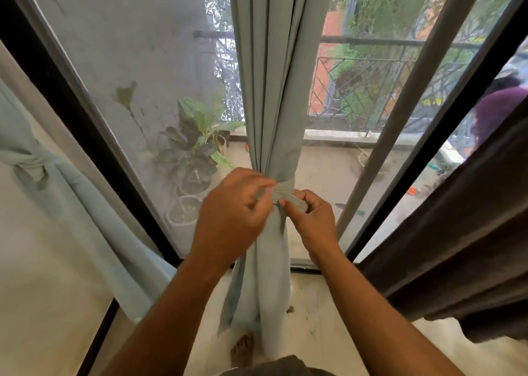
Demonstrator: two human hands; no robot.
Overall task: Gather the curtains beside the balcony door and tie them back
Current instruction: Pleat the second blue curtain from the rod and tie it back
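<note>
both hands (pixel 233 212) (pixel 311 218) pinching soft fabric tie (pixel 285 190) around pleated grey-green curtain (pixel 271 90)

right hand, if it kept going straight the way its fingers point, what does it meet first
The right hand points leftward, pinching the tie band. Going on, it would likely first meet the gathered curtain, then the left hand; depth is unclear.
</note>
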